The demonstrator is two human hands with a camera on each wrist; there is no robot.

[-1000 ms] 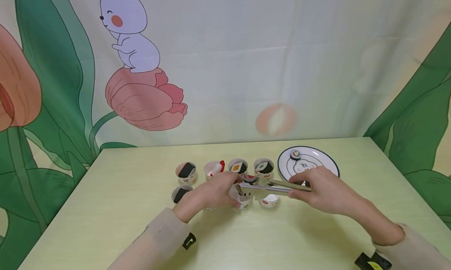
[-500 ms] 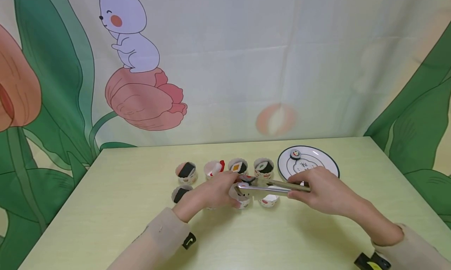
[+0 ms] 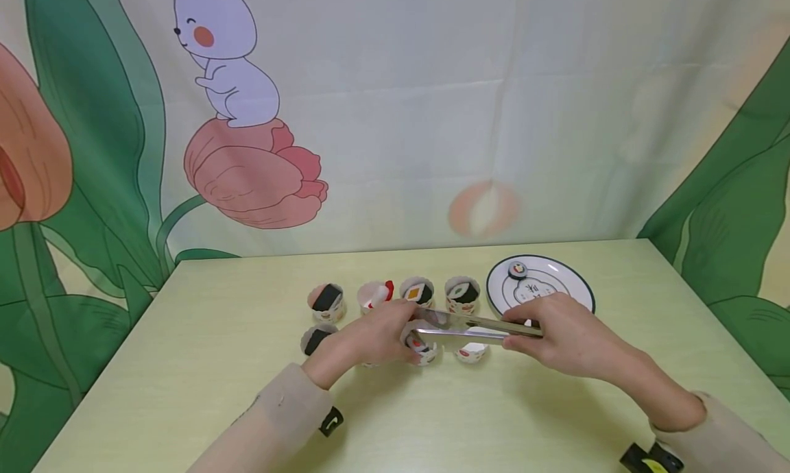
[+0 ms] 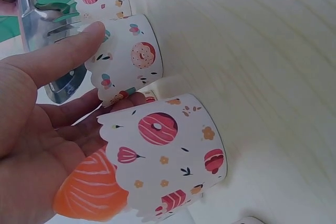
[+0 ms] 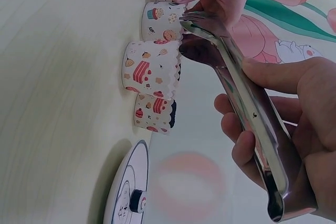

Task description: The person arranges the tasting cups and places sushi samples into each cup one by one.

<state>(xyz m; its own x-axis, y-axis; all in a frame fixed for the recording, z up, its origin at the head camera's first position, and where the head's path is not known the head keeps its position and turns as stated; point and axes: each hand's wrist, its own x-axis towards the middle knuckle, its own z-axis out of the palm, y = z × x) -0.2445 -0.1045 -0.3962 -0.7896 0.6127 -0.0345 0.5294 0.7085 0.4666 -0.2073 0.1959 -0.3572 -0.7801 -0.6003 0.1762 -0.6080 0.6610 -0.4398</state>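
My left hand pinches a patterned paper baking cup between thumb and fingers, keeping it upright on the table. A small sushi piece shows inside that cup, partly covered by the tongs. Metal serving tongs are gripped by my right hand, thumb on one side and fingers on the other. Their two arms stand apart, tips over the cup's rim, with nothing visibly clamped between them. Beside my left palm, another cup holds an orange salmon sushi piece.
Behind stand cups with sushi pieces, among them an egg one and a green-centred one. More cups sit at left and nearer right. A white plate carries one sushi roll.
The sushi piece that was at the tong tips above the cup is now down inside it. The tongs' arms have spread wider apart. My left hand has stayed put.
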